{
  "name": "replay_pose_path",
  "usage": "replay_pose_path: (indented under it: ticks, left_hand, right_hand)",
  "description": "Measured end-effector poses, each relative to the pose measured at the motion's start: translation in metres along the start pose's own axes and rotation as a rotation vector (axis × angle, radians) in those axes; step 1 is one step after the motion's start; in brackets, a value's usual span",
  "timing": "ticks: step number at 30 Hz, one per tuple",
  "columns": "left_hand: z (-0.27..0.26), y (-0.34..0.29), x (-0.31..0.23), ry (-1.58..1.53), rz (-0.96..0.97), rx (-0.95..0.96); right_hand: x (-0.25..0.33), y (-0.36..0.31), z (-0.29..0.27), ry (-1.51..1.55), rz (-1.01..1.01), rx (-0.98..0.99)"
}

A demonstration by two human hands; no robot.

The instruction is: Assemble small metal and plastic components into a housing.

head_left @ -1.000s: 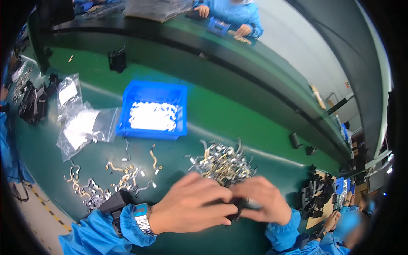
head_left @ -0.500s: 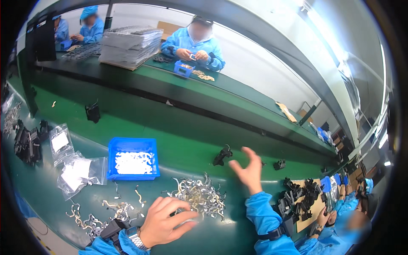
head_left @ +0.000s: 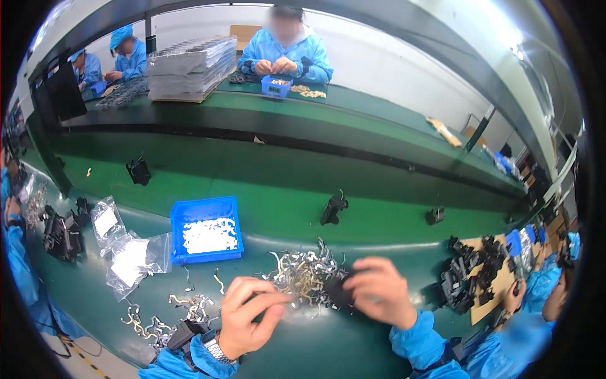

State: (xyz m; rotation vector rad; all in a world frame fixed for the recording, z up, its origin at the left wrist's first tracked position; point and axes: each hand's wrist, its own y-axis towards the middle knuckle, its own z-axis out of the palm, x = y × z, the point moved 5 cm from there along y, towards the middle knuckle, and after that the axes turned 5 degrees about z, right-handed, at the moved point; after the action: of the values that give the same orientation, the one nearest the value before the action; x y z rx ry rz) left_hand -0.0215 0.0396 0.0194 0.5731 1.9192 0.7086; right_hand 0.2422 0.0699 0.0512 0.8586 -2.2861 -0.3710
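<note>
Dark-green workbench (head_left: 328, 341) around a blue rectangular plastic bin (head_left: 208, 257).
Left of the bin lie clear plastic bags (head_left: 134, 260) with white inserts; in front, scattered beige-and-grey cables (head_left: 191, 307); front-right, a tangled heap of thin cables (head_left: 306, 275); far right, brown cardboard (head_left: 489, 311).

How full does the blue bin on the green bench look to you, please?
The blue bin is partly filled: white pieces lie inside, yet bare blue shows above them.

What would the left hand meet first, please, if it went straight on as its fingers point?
Probably the pile of loose cables, just beyond the left hand, though the depth is hard to judge.
</note>
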Motion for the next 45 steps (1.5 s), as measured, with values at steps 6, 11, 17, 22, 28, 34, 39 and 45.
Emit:
replay_pose_path:
  ticks: [6,11,17,22,28,34,39,45]
  left_hand:
    - [0.000,0.005,-0.001,0.039,0.001,0.049]
    - [0.004,0.005,0.002,0.040,0.012,0.070]
    - [0.002,0.005,-0.002,0.047,0.011,0.084]
    - [0.014,0.004,0.001,0.042,-0.070,0.214]
    - [0.025,0.003,0.001,0.251,-0.036,0.421]
    - [0.031,0.003,0.001,0.412,0.085,0.530]
    - [0.037,0.005,-0.002,0.346,0.162,0.549]
    - [0.029,0.005,-0.001,0.018,-0.043,0.375]
  right_hand:
    - [0.029,-0.026,0.039,0.355,-0.180,0.314]
    - [0.017,-0.034,0.052,0.482,-0.171,0.373]
    - [0.033,-0.027,0.039,0.490,-0.096,0.314]
    - [0.040,-0.038,0.056,0.467,-0.061,0.436]
    - [0.037,-0.039,0.054,0.490,-0.118,0.437]
    - [0.039,-0.038,0.052,0.549,-0.111,0.423]
    - [0.033,-0.038,0.050,0.524,-0.105,0.368]
    - [0.019,-0.040,0.048,0.438,0.150,0.154]
